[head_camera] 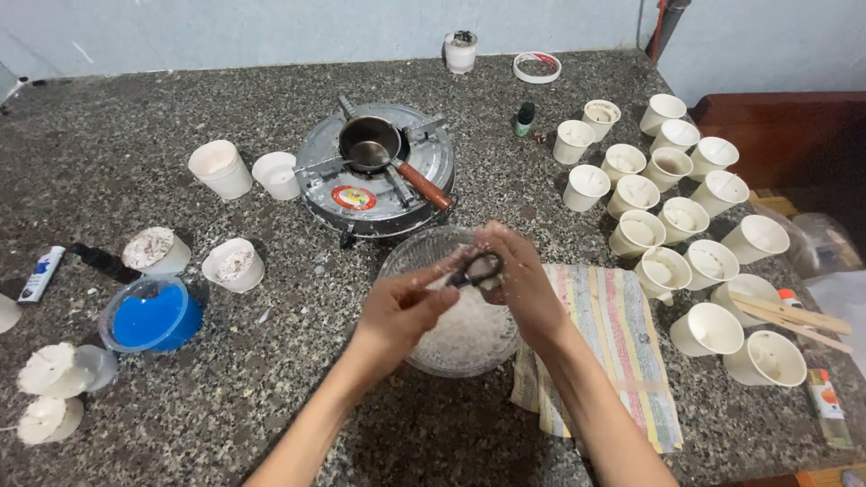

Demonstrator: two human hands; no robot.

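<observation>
My two hands meet over a clear glass bowl of white flakes at the table's front middle. My right hand grips a small metal spoon held above the bowl. My left hand reaches in from the left, its thumb and forefinger pinching at the spoon's near end. Behind the bowl stands a round metal stove carrying a small pot with a brown handle.
Many white paper cups crowd the right side, with wooden sticks laid across some. A striped cloth lies right of the bowl. On the left are a blue tub, filled cups, a lighter and white candles.
</observation>
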